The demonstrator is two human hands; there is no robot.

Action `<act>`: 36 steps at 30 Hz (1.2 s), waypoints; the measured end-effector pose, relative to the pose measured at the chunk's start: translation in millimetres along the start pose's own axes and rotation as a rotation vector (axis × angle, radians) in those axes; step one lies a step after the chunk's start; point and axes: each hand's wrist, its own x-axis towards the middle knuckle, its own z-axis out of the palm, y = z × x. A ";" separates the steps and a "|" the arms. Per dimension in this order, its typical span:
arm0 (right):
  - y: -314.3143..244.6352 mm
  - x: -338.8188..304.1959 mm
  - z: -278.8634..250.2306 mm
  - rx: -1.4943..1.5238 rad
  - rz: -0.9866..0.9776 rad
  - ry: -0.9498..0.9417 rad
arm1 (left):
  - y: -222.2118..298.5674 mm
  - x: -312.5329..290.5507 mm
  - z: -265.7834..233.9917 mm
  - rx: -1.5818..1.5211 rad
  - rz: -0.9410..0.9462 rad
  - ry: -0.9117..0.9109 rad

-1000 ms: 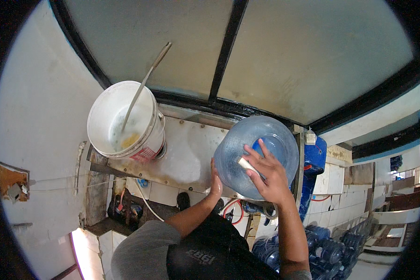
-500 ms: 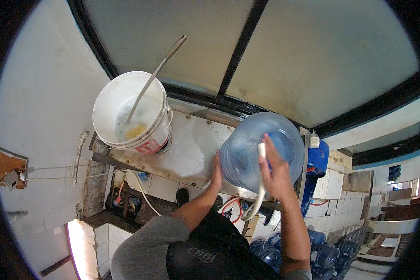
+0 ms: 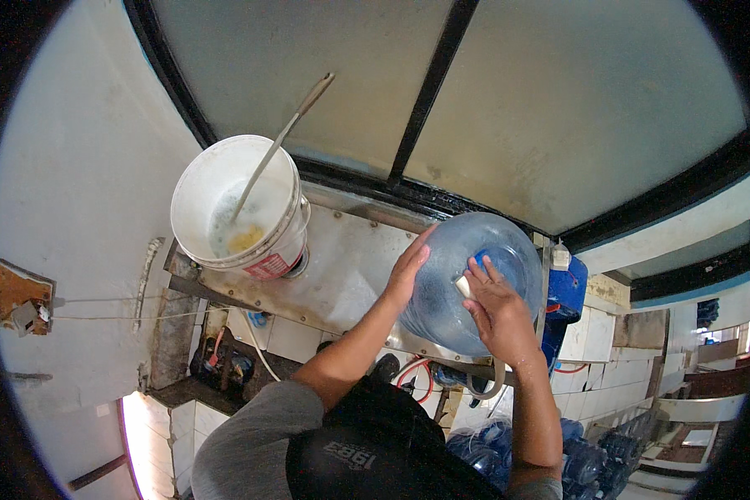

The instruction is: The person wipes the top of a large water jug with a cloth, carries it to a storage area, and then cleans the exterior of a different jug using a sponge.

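A large clear blue water jug [image 3: 442,312] stands upside down, its round base upward, at the right end of a metal-topped bench [image 3: 342,287]. My left hand [image 3: 408,271] lies against the jug's upper left side, fingers stretched out along it. Over the jug's base is my right hand [image 3: 500,317], its thumb and palm round a white hose [image 3: 463,287] with the open end pointing up and left. The hand hides most of the hose; a loop of it hangs below the bench edge by my right wrist.
At the bench's left end a white bucket [image 3: 193,185] holds foamy water, something yellow and a long-handled tool [image 3: 287,125]. Framed panes [image 3: 558,117] rise behind the bench. A blue container [image 3: 565,292] is beyond its right end; several water jugs [image 3: 583,458] lie low at the right.
My left hand has slid up from the jug's lower left side toward its base. My right hand has tilted, its fingers spreading, and the hose end has moved down. The jug has shifted slightly.
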 end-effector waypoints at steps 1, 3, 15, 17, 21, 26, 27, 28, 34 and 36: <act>-4.6 0.9 0.5 -0.078 0.011 -0.002 | -3.7 -9.9 2.4 0.005 0.053 0.040; -2.8 3.7 13.8 0.022 0.053 0.115 | -10.6 -33.5 12.1 0.037 0.161 0.135; 1.9 3.7 -0.5 0.213 -0.136 -0.099 | 53.1 -4.4 33.1 0.388 0.077 0.095; 10.3 1.6 8.0 0.221 -0.046 0.004 | 38.8 -10.8 30.4 0.391 0.196 0.091; 17.2 5.1 8.4 0.260 -0.001 0.067 | 26.1 -42.1 24.8 0.458 0.481 0.029; 9.9 9.5 0.5 0.086 -0.153 -0.081 | -12.8 -24.8 -35.2 0.414 0.476 -0.224; 9.4 9.0 -0.3 0.079 -0.180 -0.115 | -22.4 -19.9 -36.7 0.232 0.296 -0.238; 9.7 8.2 0.9 0.101 -0.175 -0.111 | -35.2 -14.2 -39.9 0.052 0.114 -0.251; 3.3 11.3 5.3 0.165 -0.138 -0.106 | -168.7 4.6 -103.6 -0.310 -0.229 0.039; 1.7 13.6 5.7 0.187 -0.118 -0.116 | -198.7 -10.0 -107.7 -0.315 -0.207 0.235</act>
